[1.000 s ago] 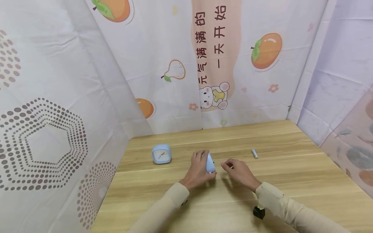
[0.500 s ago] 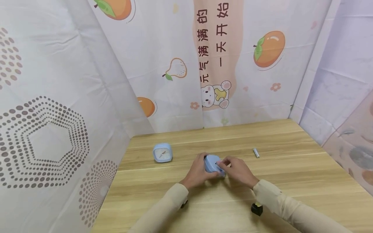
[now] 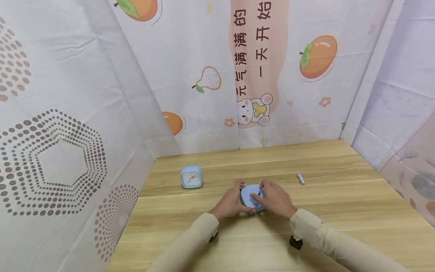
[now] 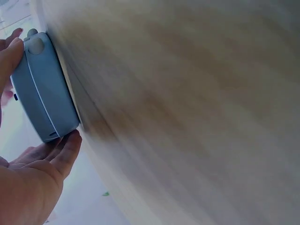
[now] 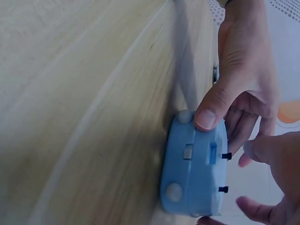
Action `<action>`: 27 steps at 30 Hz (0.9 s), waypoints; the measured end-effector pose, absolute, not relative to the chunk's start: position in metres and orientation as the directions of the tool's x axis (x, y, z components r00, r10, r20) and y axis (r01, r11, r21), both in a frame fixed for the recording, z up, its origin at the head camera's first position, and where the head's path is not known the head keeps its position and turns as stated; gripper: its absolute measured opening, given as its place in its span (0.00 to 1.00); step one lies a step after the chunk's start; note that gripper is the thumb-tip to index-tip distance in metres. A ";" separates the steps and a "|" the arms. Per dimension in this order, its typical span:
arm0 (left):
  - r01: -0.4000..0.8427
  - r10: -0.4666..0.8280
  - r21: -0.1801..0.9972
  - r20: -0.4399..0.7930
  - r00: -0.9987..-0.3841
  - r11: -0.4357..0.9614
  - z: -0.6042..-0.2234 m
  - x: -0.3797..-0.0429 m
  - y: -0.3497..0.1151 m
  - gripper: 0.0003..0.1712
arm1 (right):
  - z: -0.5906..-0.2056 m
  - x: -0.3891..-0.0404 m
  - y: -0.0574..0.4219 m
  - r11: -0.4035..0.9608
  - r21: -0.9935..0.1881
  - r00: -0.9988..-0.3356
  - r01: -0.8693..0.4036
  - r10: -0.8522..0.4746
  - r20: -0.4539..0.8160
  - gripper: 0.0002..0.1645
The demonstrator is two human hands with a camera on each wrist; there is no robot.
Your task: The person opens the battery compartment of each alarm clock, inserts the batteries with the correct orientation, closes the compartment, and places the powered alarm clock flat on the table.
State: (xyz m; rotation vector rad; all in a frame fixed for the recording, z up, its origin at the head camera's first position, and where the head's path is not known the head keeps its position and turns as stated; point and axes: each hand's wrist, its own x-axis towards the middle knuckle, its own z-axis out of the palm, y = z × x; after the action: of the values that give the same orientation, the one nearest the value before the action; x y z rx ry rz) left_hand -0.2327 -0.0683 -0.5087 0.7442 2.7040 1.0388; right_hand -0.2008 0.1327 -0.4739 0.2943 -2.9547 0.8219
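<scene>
A light blue alarm clock [image 3: 247, 192] lies face down over the wooden table, its back turned up. Black pegs stick out of that back in the right wrist view, and round white feet line the side of the clock [image 5: 201, 176] facing the camera. My left hand [image 3: 230, 202] grips it across, thumb beside a foot and fingers on the opposite side, as the left wrist view shows on the clock [image 4: 47, 89]. My right hand [image 3: 276, 198] reaches over the back with loosely bent fingers. Its thumb [image 5: 255, 149] hovers close to a peg; another fingertip meets the edge.
A second blue clock [image 3: 192, 177] stands at the back left of the wooden table [image 3: 333, 211], its dial facing me. A small pale cylinder [image 3: 301, 179] lies at the right. Printed curtains [image 3: 200, 45] enclose the table's back and sides.
The clock in my left hand has tipped from standing on edge to lying back up. My right hand has come leftward from beside it to over its back.
</scene>
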 end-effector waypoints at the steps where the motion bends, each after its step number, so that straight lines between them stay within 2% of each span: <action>1: 0.400 0.505 0.659 0.035 -0.862 0.637 -0.508 -0.233 -0.068 0.67 | -0.473 -0.202 0.131 0.848 -0.490 -0.980 -0.201 -0.169 0.110 0.30; 9: 0.403 0.553 0.643 -0.038 -0.833 0.651 -0.500 -0.238 -0.075 0.73 | -0.474 -0.210 0.115 0.920 -0.334 -0.979 -0.203 -0.188 0.079 0.41; 17: 0.406 0.535 0.583 -0.059 -0.843 0.704 -0.498 -0.241 -0.086 0.64 | -0.474 -0.210 0.102 0.955 -0.208 -0.977 -0.210 -0.196 0.085 0.51; 27: 0.392 0.525 0.567 -0.086 -0.847 0.725 -0.487 -0.241 -0.090 0.59 | -0.470 -0.217 0.098 0.966 -0.112 -0.972 -0.235 -0.235 0.014 0.46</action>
State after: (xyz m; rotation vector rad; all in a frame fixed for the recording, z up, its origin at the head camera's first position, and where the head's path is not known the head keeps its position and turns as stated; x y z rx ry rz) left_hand -0.2413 -0.0898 -0.4872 0.7266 2.6888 0.8038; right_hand -0.2172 0.0975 -0.4703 0.3717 -3.1134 0.1769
